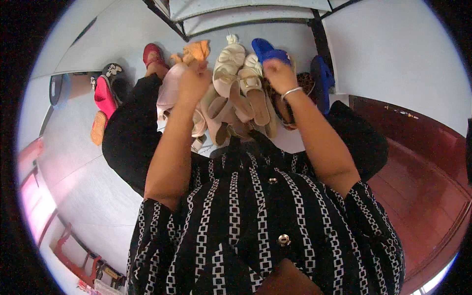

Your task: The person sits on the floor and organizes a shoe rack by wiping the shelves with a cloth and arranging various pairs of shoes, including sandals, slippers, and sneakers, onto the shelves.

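Note:
My left hand (195, 81) is curled closed above the shoes, beside a pale pink shoe or cloth (170, 87) and just short of a crumpled orange cloth (197, 50). Whatever its fingers hold, if anything, is hidden. My right hand (279, 77), a bracelet at its wrist, is closed at the near edge of a blue slipper (263, 47). Between the hands lie cream shoes with bows (230, 61) and a cream shoe with a square buckle (254, 93). Beige and pink shoes (215, 110) are heaped nearer me. A leopard-print shoe (306, 82) is partly covered by my right wrist.
A dark-framed rack (246, 22) with pale shelves stands ahead. Another blue slipper (320, 83) leans by its right leg. Pink slippers (104, 96) and black shoes lie left of my knee. My left foot wears a red shoe (154, 54). A reddish-brown door (418, 167) is at right.

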`<move>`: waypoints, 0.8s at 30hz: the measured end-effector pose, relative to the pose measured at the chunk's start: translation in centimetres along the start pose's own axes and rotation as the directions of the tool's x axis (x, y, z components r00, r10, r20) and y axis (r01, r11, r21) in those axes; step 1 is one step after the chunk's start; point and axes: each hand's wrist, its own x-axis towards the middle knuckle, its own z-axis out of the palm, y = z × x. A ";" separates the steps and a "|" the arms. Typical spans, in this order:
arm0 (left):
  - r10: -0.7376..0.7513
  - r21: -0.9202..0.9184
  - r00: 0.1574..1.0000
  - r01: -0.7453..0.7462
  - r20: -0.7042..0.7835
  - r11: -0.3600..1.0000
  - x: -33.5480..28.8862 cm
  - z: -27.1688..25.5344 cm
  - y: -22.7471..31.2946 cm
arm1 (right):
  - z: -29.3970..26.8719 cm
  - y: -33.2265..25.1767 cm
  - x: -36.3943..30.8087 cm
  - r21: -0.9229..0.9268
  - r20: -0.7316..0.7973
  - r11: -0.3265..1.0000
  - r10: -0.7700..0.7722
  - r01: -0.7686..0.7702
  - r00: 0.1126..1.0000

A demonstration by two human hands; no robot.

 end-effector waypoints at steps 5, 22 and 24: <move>0.018 -0.371 0.684 0.373 0.729 0.850 -4.9 8.6 -1.8 | 8.0 7.8 -7.4 -0.400 0.663 0.898 0.146 0.182 0.734; -0.364 -0.249 0.632 0.672 0.684 0.698 -11.1 19.8 -7.2 | 11.7 10.8 -10.8 -0.113 0.259 0.859 0.510 -0.499 0.820; -0.356 -0.492 0.601 0.796 0.716 0.354 -9.9 15.9 -3.4 | 13.4 13.6 -10.7 0.046 0.344 0.798 0.551 -0.600 0.760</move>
